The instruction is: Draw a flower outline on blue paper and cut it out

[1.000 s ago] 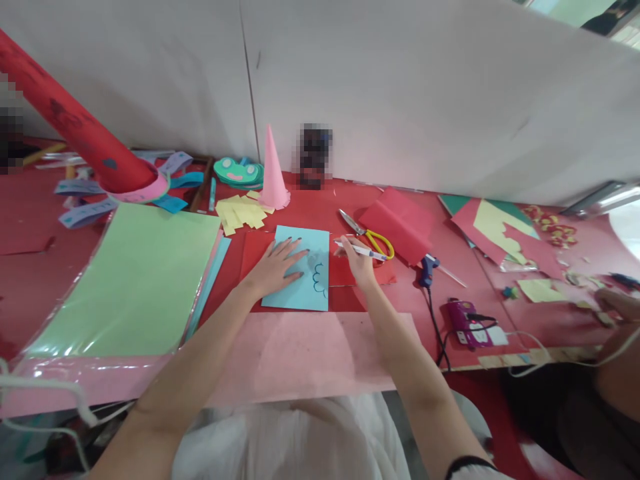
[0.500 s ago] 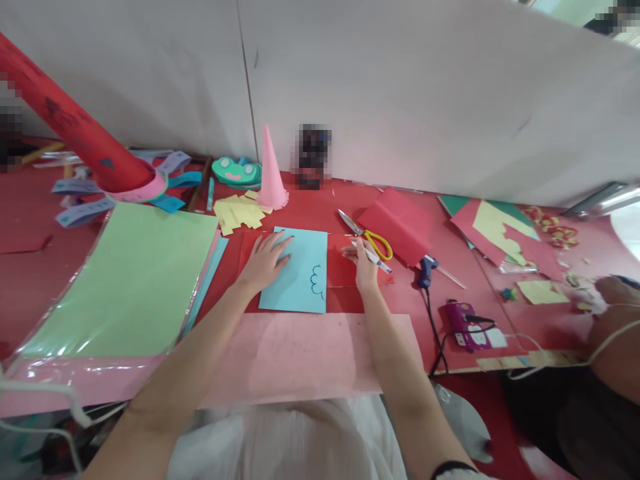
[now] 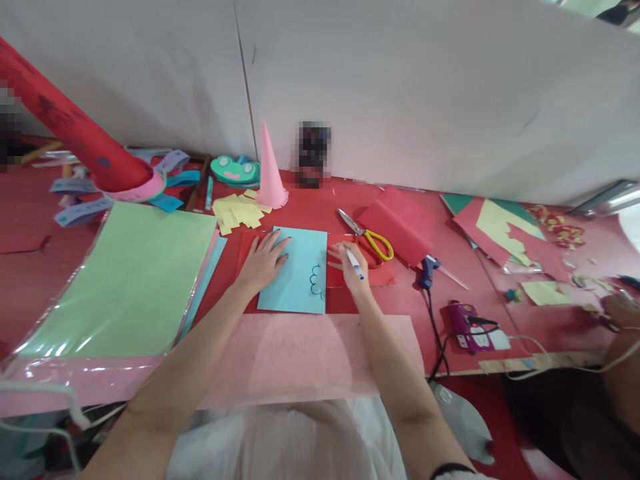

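Note:
Under my left hand (image 3: pixel 264 261) lies a sheet of light blue paper (image 3: pixel 303 250), its left part covered by my fingers, which are spread flat. A scalloped dark outline (image 3: pixel 316 280) is drawn near the sheet's right edge. My right hand (image 3: pixel 353 267) is closed round a white marker (image 3: pixel 356 264) just right of the sheet, over red paper (image 3: pixel 336 273). Scissors with yellow and red handles (image 3: pixel 376 243) rest just beyond that hand.
Left of me is a plastic-wrapped stack of green paper (image 3: pixel 135 280). A pink paper cone (image 3: pixel 271 173) stands behind yellow scraps (image 3: pixel 240 212). To the right are a blue glue gun (image 3: pixel 428 272), a purple power strip (image 3: pixel 470 327) and another person's hand (image 3: pixel 623 310).
My right hand has shifted slightly left towards the blue sheet, and the marker has turned steeper in its grip. My left hand stays put. The other person's hand at right has moved.

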### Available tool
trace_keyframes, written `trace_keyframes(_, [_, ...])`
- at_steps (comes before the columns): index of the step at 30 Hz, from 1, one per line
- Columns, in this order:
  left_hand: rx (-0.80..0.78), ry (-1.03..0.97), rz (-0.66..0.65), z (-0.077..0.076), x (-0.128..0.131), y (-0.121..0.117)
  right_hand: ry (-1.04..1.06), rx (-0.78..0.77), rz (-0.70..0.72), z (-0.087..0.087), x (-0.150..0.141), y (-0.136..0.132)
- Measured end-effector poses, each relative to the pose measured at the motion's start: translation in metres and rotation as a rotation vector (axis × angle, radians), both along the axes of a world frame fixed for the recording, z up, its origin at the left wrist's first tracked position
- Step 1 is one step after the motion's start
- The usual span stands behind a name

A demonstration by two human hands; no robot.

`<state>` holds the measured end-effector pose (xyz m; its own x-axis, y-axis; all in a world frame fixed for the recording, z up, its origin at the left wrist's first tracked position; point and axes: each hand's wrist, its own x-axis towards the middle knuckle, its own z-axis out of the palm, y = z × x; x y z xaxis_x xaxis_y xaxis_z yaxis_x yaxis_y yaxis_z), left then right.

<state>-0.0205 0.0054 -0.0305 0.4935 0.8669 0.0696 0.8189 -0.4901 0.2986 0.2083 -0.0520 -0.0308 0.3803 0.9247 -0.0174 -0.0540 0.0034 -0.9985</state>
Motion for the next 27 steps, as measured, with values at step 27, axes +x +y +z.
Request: trace_keyframes(27, [-0.390, -1.000, 0.204, 0.009, -0.014, 0.012, -0.018, 0.529, -0.285, 0.042, 0.012, -0.017])
